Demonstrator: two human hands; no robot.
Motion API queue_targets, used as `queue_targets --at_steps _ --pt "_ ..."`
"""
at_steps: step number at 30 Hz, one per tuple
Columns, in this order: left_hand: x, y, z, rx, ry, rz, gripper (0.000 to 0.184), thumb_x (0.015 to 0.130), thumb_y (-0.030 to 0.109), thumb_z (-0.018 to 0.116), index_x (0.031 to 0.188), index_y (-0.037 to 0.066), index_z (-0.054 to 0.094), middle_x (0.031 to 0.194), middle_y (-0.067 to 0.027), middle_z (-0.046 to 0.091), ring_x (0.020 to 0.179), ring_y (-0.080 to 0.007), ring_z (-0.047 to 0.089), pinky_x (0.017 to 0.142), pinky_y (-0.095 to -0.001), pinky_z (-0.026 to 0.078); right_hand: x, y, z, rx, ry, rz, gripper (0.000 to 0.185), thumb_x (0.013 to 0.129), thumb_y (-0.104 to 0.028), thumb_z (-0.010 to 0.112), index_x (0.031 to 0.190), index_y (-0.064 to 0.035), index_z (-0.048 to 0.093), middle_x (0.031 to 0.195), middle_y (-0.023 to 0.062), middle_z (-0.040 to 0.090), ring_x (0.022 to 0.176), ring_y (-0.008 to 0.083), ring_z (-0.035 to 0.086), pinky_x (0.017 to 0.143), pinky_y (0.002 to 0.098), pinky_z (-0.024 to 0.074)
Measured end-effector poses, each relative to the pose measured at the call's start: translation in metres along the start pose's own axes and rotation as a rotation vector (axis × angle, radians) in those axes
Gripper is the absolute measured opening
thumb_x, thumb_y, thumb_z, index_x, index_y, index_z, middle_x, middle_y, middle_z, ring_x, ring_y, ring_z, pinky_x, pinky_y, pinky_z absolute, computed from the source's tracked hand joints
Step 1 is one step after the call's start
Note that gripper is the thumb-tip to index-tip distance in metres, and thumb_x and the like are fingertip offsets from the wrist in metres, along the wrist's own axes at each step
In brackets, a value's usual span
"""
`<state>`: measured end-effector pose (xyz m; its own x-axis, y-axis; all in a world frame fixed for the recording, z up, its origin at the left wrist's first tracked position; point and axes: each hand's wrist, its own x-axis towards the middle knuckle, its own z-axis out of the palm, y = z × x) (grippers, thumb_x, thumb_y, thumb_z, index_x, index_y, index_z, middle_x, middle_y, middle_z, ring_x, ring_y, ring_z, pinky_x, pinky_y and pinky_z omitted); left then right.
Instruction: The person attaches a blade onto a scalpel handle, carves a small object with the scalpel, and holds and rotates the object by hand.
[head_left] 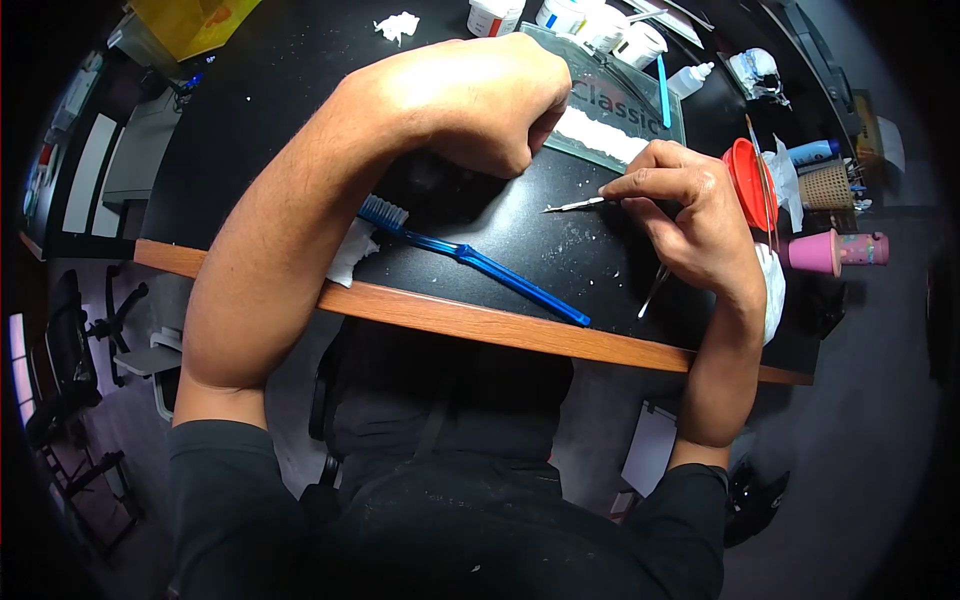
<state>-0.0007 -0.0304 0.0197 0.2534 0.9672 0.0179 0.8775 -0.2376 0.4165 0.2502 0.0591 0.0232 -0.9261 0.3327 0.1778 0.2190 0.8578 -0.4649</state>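
My right hand (690, 205) pinches a thin metal carving tool (575, 206) like a dental instrument. Its narrow tip points left, just over the black tabletop, and its other end shows below my palm. My left hand (500, 100) is bent over the table with its fingers curled shut; whatever they hold is hidden behind the hand. Right behind it lies a glass slab (672, 125) marked "Classic", with a strip of white material (605, 133) along its near side. A blue toothbrush (500, 272) lies diagonally in front of my hands, bristles to the left.
White jars (495, 15) line the back, near a small dropper bottle (690, 79). To the right stand a red bowl (742, 185), a slim brush (757, 150) and a pink cup (815, 252). Crumpled tissue (352, 252) sits by the wooden table edge (500, 331). White crumbs dot the tabletop.
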Motion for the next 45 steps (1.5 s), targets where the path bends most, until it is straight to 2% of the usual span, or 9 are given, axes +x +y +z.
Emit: queue_targets --at_steps 6,10,13,17,23,29,30,34,45 --pt "-0.002 0.005 -0.003 -0.013 -0.047 -0.013 0.012 0.075 -0.003 0.075 0.087 -0.004 0.076 0.083 -0.0188 0.075 0.079 -0.0314 0.075 0.078 -0.0370 0.062 0.000 -0.003 -0.006 0.010 0.013 -0.029 0.024 0.072 0.009 0.064 0.092 0.0024 0.075 0.082 0.0138 0.068 0.071 0.0264 0.068 0.066 0.0356 0.0530" --pt "-0.004 0.005 -0.005 -0.016 -0.102 -0.029 0.012 0.075 -0.001 0.078 0.087 -0.003 0.076 0.084 -0.0190 0.076 0.080 -0.0313 0.076 0.078 -0.0372 0.062 -0.005 -0.009 -0.015 0.063 -0.105 0.105 0.018 0.071 0.004 0.059 0.087 0.0048 0.066 0.072 0.0131 0.062 0.062 0.0223 0.058 0.061 0.0338 0.0493" --pt "-0.006 0.012 -0.010 0.017 -0.139 -0.047 0.014 0.076 0.002 0.081 0.088 -0.003 0.076 0.084 -0.0186 0.076 0.080 -0.0313 0.076 0.078 -0.0374 0.062 -0.005 -0.019 -0.015 0.092 -0.197 0.180 0.022 0.071 0.001 0.059 0.092 0.0049 0.066 0.072 0.0145 0.061 0.062 0.0258 0.058 0.062 0.0360 0.0498" --pt "-0.007 0.015 -0.010 0.034 -0.158 -0.073 0.017 0.077 0.008 0.085 0.087 -0.002 0.076 0.085 -0.0179 0.076 0.081 -0.0320 0.076 0.077 -0.0385 0.062 -0.005 -0.028 -0.013 0.117 -0.218 0.210 0.025 0.073 -0.001 0.061 0.096 0.0058 0.067 0.077 0.0203 0.065 0.067 0.0344 0.064 0.066 0.0415 0.0520" --pt "-0.007 0.018 -0.011 0.039 -0.174 -0.111 0.027 0.078 0.020 0.091 0.086 -0.001 0.076 0.082 -0.0183 0.076 0.081 -0.0329 0.076 0.074 -0.0402 0.060 -0.009 -0.026 -0.004 0.045 -0.192 0.088 0.037 0.075 0.001 0.064 0.110 0.0086 0.072 0.082 0.0228 0.068 0.074 0.0361 0.069 0.069 0.0427 0.0544" --pt "-0.008 0.018 -0.010 0.075 -0.160 -0.084 0.029 0.077 0.022 0.092 0.084 -0.002 0.076 0.079 -0.0193 0.075 0.078 -0.0346 0.075 0.073 -0.0412 0.059 -0.009 -0.038 0.002 0.038 -0.250 0.041 0.052 0.075 0.003 0.064 0.126 0.0099 0.067 0.079 0.0210 0.066 0.073 0.0369 0.068 0.069 0.0437 0.0542" --pt "-0.008 0.018 -0.009 0.079 -0.154 -0.078 0.029 0.077 0.022 0.092 0.084 -0.002 0.077 0.079 -0.0195 0.075 0.078 -0.0349 0.075 0.072 -0.0414 0.059 -0.008 -0.041 0.004 0.014 -0.262 0.027 0.055 0.074 0.003 0.064 0.129 0.0101 0.065 0.081 0.0217 0.067 0.076 0.0387 0.069 0.070 0.0468 0.0546" --pt "-0.008 0.020 -0.009 0.087 -0.153 -0.079 0.030 0.077 0.023 0.091 0.084 -0.002 0.077 0.079 -0.0203 0.075 0.079 -0.0356 0.075 0.073 -0.0418 0.059 -0.007 -0.052 0.010 -0.039 -0.265 0.073 0.052 0.074 -0.001 0.063 0.125 0.0101 0.067 0.083 0.0238 0.069 0.081 0.0424 0.070 0.071 0.0502 0.0554" --pt "-0.009 0.023 -0.007 0.082 -0.123 -0.102 0.031 0.078 0.025 0.091 0.086 -0.002 0.078 0.081 -0.0208 0.075 0.081 -0.0356 0.076 0.074 -0.0417 0.060 -0.013 -0.059 0.018 -0.085 -0.153 0.124 0.042 0.074 -0.006 0.068 0.114 0.0043 0.075 0.073 0.0208 0.068 0.067 0.0389 0.070 0.065 0.0465 0.0554"
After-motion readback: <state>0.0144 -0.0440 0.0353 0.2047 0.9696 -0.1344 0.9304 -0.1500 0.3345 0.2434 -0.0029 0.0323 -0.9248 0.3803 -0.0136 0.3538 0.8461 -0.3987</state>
